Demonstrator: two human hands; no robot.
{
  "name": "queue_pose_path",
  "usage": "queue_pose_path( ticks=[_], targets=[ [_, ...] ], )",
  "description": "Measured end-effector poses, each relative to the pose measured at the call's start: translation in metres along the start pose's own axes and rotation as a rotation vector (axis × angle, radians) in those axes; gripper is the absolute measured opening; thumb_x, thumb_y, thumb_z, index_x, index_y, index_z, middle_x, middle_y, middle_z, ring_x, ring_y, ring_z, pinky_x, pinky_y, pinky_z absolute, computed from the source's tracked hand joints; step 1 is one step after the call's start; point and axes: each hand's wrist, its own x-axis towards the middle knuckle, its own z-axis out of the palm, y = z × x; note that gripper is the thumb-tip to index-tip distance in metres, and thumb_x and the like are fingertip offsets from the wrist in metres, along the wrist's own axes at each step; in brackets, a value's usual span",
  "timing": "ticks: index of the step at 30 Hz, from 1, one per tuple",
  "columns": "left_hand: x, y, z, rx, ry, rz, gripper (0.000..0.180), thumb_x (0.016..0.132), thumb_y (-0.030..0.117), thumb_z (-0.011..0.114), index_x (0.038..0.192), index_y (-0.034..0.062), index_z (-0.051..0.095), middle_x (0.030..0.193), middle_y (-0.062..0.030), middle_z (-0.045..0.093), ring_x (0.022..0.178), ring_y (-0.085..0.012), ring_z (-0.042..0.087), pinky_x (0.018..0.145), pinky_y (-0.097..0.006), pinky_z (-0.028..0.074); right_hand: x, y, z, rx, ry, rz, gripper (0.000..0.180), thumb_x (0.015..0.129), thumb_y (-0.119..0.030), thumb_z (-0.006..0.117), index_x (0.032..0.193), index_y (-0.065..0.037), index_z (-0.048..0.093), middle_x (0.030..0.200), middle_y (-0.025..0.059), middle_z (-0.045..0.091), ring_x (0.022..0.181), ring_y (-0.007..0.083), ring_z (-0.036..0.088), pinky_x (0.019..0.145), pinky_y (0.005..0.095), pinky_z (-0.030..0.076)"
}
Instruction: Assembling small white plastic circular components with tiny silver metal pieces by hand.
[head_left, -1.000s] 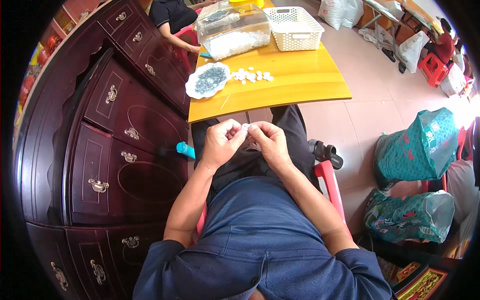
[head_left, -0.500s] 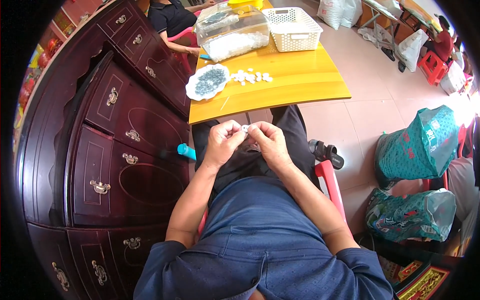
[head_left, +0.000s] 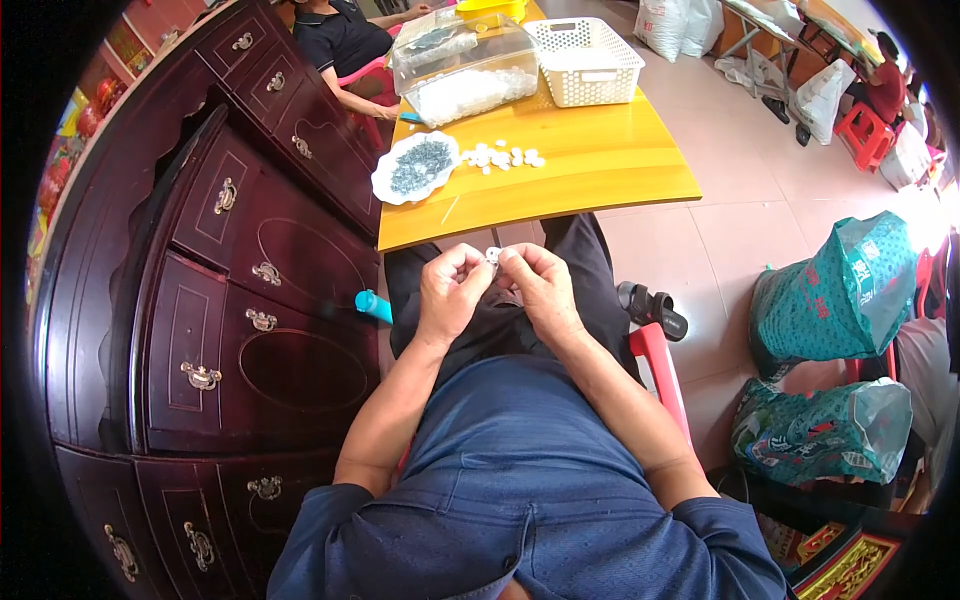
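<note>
Above my lap, just short of the table's front edge, my left hand (head_left: 450,290) and my right hand (head_left: 540,290) meet at the fingertips. Pinched between them is a small round white piece (head_left: 492,255), partly covered by the thumbs and too small to make out fully. Beyond them on the yellow wooden table (head_left: 600,165) lies a scalloped white dish (head_left: 383,190) heaped with small grey-blue bits. Several small white round pieces (head_left: 503,157) are scattered beside the dish. A thin pale stick (head_left: 451,209) lies near the front edge.
A clear plastic box (head_left: 465,85) full of white pieces and a white perforated basket (head_left: 595,85) stand farther back. A dark wood cabinet (head_left: 290,240) lines my left. Teal bags (head_left: 835,290) stand on the right. Another person (head_left: 345,50) sits at the table's far left.
The white piece shows a little higher between my fingertips, and my hands have barely shifted. The other person's hand at the table edge has moved slightly.
</note>
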Motion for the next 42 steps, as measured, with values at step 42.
queue_pose_path(
  ticks=[42],
  targets=[
    [-0.004,-0.004,-0.004,-0.041,-0.04,0.01,0.014,0.093,0.005,0.067,0.08,0.0015,0.062,0.069,0.0058,0.059,0.061,0.0009,0.05,0.053,-0.019,0.039,0.004,0.005,-0.005,-0.039,-0.049,0.006,0.017,0.099,-0.019,0.063,0.096,-0.003,0.068,0.079,-0.0018,0.064,0.07,0.0043,0.056,0.065,0.019,0.044]
  ],
)
